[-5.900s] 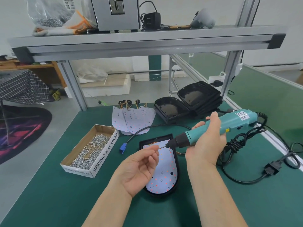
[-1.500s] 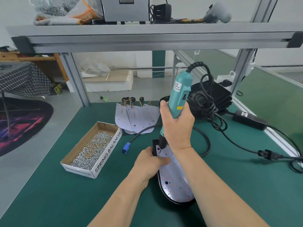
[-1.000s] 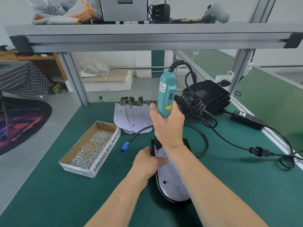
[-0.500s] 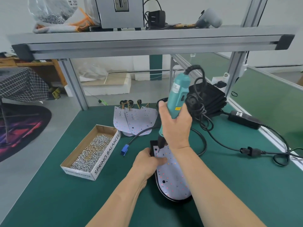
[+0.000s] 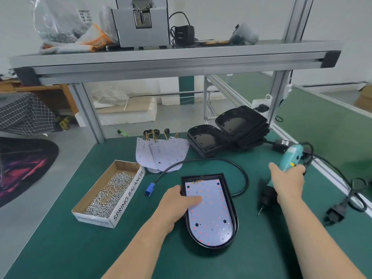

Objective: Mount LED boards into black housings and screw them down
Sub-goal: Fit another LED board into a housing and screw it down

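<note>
Left hand presses flat on the LED board; right hand grips the screwdriver. Probably fetch a screw next, keeping the board seated.

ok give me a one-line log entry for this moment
left hand: pressing LED board in housing | right hand: holding screwdriver off to the side | screws: in box

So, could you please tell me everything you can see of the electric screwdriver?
The electric screwdriver has a teal plastic-looking body, a black nose and a thin metal bit pointing down at the green mat. The right hand grips it mid-body, tilted, right of the black housing and clear of it. A coiled black cable leaves its top end.
</note>
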